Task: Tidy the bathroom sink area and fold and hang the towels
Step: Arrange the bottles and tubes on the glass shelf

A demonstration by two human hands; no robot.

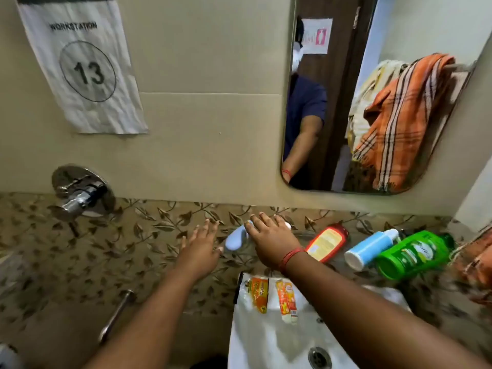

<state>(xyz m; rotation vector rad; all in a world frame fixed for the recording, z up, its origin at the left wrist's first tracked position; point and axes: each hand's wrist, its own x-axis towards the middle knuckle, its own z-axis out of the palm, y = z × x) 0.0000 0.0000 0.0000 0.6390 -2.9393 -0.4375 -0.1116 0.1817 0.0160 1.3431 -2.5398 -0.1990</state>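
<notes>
A pale blue bottle point(235, 237) lies on its side on the glass shelf point(300, 233) above the white sink point(269, 339). My right hand point(271, 239) lies over its middle, fingers curled on it. My left hand point(199, 250) is just left of the bottle's end, fingers spread, holding nothing. Further right on the shelf lie an orange-red bottle point(328, 242), a blue and white tube point(370, 249) and a green bottle point(412, 253). Two orange toothpaste tubes point(286, 299) rest on the sink's back rim. An orange striped towel point(402, 118) shows in the mirror, bunched over a rail.
A chrome tap point(80, 194) juts from the wall at left, and a metal pipe point(115, 314) runs below it. A paper sign point(82, 67) reading 13 hangs on the tiles. More orange cloth point(476, 262) sits at the right edge. The sink drain point(319, 356) is at the bottom.
</notes>
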